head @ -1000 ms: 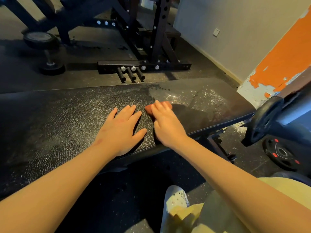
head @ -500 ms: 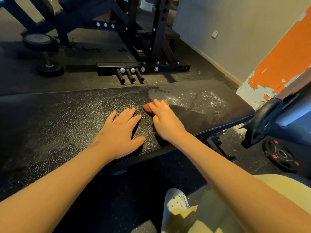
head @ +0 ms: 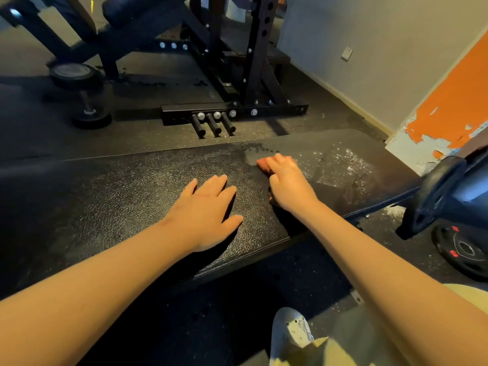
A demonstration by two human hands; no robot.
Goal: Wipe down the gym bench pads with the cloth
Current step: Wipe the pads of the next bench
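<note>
Reddish-brown folded cloth (head: 262,163) lies on the black, pebble-textured padded tabletop (head: 118,196) of a gym bench, toward the pad's far edge, at about 1 o'clock from the middle of the view. The person's right grip (head: 289,186) lies on top of it, palm down, fingers stretched forward over the fabric, pressing it flat rather than clasping it. Only the cloth's far left corner shows past the fingertips.

The left grip (head: 208,215) is released, laid flat on the bare tabletop with its fingers spread. It sits just beside the right one, at its 8 o'clock, and does not touch the cloth.

A darker damp smear (head: 253,151) marks the pad at 12 o'clock from the cloth. A scatter of white dusty specks (head: 343,165) covers the pad at 3 o'clock from it.

Beyond the bench, at 12 o'clock, a black steel rack (head: 253,75) stands on the dark rubber floor (head: 39,133), with three short black pegs (head: 214,124) jutting from its base bar. A black dumbbell (head: 81,93) stands on end at 10 o'clock. At 3 o'clock, a black weight plate with red marks (head: 460,249) lies on the floor below another dark plate (head: 433,196) that stands on edge. A grey wall with a peeling orange patch (head: 454,101) rises at 2 o'clock. A pale shoe (head: 290,331) shows at 5 o'clock.
</note>
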